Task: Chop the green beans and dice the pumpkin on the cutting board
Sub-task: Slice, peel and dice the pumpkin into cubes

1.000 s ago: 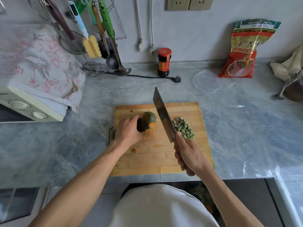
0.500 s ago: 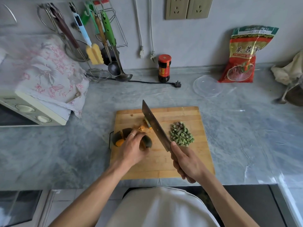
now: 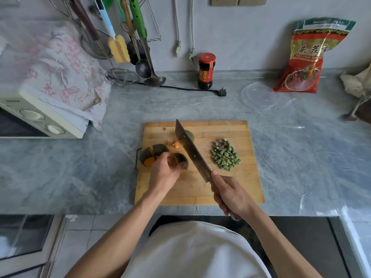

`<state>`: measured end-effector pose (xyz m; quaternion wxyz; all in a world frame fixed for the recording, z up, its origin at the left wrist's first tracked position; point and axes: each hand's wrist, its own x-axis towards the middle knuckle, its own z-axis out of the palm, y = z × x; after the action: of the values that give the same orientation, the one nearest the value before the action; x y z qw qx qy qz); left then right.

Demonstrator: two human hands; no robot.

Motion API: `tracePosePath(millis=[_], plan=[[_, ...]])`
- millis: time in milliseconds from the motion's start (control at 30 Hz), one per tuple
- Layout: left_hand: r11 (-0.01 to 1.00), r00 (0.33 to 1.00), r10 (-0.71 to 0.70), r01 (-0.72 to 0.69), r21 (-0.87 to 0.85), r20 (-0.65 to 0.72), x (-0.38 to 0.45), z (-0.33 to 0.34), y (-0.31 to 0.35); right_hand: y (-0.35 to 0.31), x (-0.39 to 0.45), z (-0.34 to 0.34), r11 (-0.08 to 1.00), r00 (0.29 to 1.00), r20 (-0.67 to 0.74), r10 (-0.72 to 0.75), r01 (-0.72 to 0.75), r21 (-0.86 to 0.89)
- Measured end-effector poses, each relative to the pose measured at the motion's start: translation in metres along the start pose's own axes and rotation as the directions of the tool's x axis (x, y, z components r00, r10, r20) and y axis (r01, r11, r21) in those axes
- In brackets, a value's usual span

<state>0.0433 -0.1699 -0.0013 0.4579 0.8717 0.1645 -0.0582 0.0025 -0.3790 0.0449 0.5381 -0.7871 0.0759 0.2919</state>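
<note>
A wooden cutting board point(image 3: 230, 189) lies on the grey counter. On its left edge sit dark green pumpkin wedges point(image 3: 153, 154) with orange flesh. My left hand point(image 3: 166, 172) grips the nearest wedge point(image 3: 181, 160). Another pumpkin piece point(image 3: 190, 135) shows behind the blade, and a small orange scrap point(image 3: 176, 144) lies beside it. My right hand point(image 3: 228, 194) holds a cleaver point(image 3: 190, 151) by its handle, blade pointing away across the board. A heap of chopped green beans point(image 3: 225, 154) lies on the board's right half.
A toaster oven point(image 3: 38, 119) under a floral cloth stands at the left. Hanging utensils point(image 3: 138, 43), a sauce jar point(image 3: 206, 71), a loose plug point(image 3: 221, 92), a clear lid point(image 3: 260, 95) and a red food bag point(image 3: 309, 55) line the back.
My left hand pulled pumpkin wedges from the board's middle to its left edge and now holds one there. The cleaver tilted further left, its blade over a piece left at the back.
</note>
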Motion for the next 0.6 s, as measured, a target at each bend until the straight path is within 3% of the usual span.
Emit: tracePosePath(millis=[367,600], plan=[[0.996,0.987,-0.021,0.035,-0.083,0.159,0.010,-0.009,-0.011,0.002,-0.002,-0.001,0.999,1.000,0.014,0.017,-0.017,-0.030],[0.994,0.986,0.080,-0.068,0.084,-0.149,0.004,-0.004,-0.007,0.002,0.000,-0.002,0.998,0.999,0.030,0.035,-0.033,-0.053]])
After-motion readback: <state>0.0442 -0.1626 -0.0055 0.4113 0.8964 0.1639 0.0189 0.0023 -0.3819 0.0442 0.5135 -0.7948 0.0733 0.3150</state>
